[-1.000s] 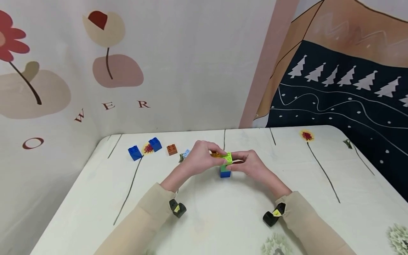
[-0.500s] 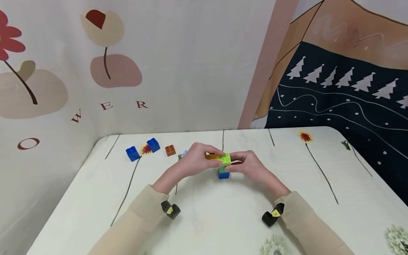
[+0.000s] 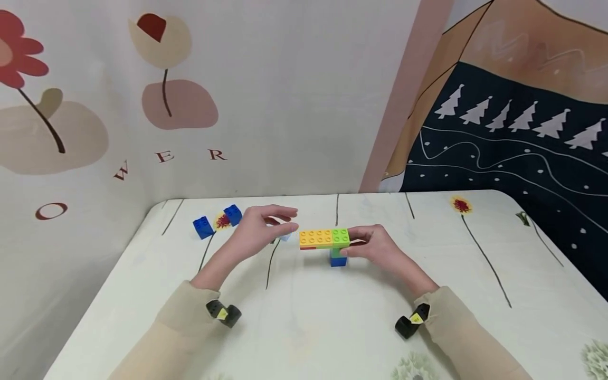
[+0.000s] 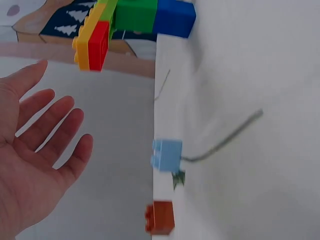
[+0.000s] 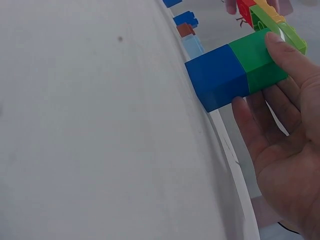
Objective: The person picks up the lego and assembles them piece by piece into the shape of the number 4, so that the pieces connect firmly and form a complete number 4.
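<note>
A small structure of toy building bricks stands in front of me in the head view. Its column has a blue brick (image 5: 217, 75) at the bottom and a green brick (image 5: 262, 57) on that. Across the top runs a bar with a yellow brick (image 3: 314, 237) at the left and a lime-green brick (image 3: 340, 237) at the right. Under the bar's left end sits a red brick (image 4: 98, 47). My right hand (image 3: 376, 246) pinches the column at the green brick, thumb on the near side. Left of the bar, my left hand (image 3: 254, 232) hovers, fingers spread, holding nothing.
Two blue bricks (image 3: 203, 228) lie at the table's far left. A light blue brick (image 4: 169, 155) and an orange-brown brick (image 4: 163, 218) rest near the back edge, mostly hidden behind my left hand in the head view. A printed cloth (image 3: 294, 327) covers the table.
My left hand has let go of the bar and moved left, away from it, uncovering the yellow brick. The right hand keeps its hold on the column.
</note>
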`<state>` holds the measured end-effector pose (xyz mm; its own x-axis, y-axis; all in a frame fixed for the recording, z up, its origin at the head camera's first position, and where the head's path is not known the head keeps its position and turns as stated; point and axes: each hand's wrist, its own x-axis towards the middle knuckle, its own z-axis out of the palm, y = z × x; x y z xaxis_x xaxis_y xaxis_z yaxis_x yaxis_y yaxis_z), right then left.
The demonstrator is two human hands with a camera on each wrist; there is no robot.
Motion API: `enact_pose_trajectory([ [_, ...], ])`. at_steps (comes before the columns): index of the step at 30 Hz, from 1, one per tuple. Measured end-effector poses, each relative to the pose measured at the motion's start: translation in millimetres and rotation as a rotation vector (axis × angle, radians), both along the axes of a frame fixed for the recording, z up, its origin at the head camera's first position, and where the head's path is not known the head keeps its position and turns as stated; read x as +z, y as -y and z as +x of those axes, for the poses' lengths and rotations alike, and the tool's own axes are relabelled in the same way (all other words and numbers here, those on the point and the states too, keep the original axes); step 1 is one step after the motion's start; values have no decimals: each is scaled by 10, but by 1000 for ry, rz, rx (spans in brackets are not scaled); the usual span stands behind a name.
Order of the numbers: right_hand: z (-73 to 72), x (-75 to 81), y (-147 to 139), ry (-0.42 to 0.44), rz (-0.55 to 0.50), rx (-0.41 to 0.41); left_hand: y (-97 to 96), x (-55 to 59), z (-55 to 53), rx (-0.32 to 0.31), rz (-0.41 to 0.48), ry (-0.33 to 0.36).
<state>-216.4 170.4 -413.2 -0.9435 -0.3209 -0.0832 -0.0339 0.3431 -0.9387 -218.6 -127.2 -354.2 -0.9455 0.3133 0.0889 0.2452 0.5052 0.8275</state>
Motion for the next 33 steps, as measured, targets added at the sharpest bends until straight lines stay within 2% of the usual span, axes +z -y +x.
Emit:
enact_pose_trajectory([
  [4,4,-5,-9,-8,5,3,228,-27,2,62,-21,-2],
  [10,-2,-19,-22,-20,3,12,566,-73,2,87,-68,-64],
  [19,-4,-15,-9,-26,1,18,1008,-105,-32,199,-50,-107],
  [28,-5,-19,-11,-29,-15,28,1387,-208,-35,344,-75,-151],
  [33,2,0,-16,-30,-12,25,1529,-300,-52,434,-78,-140],
])
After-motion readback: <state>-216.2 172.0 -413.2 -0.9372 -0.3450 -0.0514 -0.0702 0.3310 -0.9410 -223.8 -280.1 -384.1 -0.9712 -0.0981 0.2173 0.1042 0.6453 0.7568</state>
